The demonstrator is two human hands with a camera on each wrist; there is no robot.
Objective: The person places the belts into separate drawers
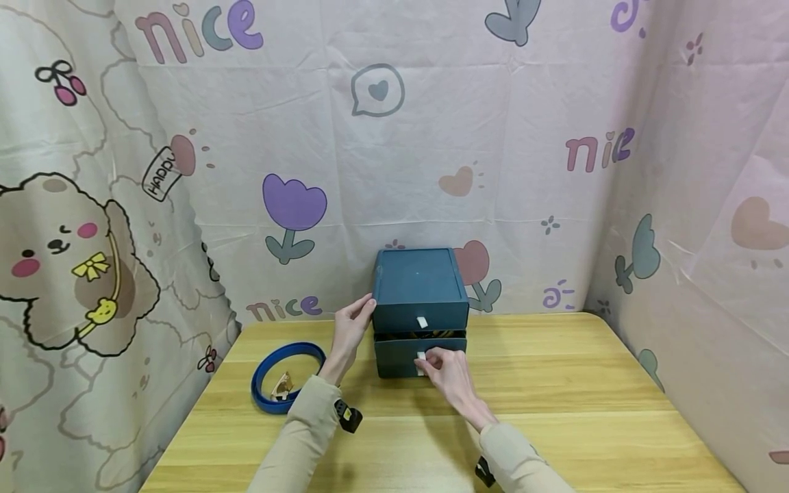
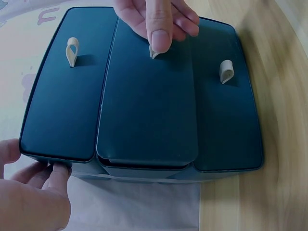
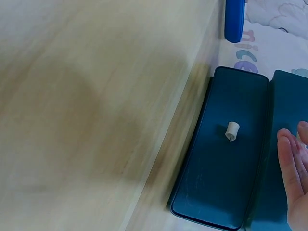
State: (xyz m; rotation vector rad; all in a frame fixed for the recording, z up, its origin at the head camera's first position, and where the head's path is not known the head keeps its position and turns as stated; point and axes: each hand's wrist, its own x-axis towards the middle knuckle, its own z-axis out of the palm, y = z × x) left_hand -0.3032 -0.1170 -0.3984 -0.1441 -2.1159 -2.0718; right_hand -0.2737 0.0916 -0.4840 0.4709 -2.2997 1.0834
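Observation:
A dark teal drawer box (image 1: 421, 275) stands at the back of the table. Three drawer fronts show in the left wrist view. The middle drawer (image 2: 147, 106) juts out past the top drawer (image 2: 67, 96) and the bottom drawer (image 2: 226, 120). Through its gap, dark and gold-coloured contents (image 1: 434, 335) peek out, too small to identify. My right hand (image 1: 453, 376) pinches the middle drawer's pale pull tab (image 1: 421, 356) between thumb and fingers. At the box's upper left side, my left hand (image 1: 351, 332) rests its fingertips against the wall near the front edge.
A coiled blue belt (image 1: 261, 373) with a gold-coloured buckle (image 1: 282, 387) lies on the wooden table (image 1: 555, 390), left of the box. Printed cloth (image 1: 394, 171) hangs behind the table and along both sides.

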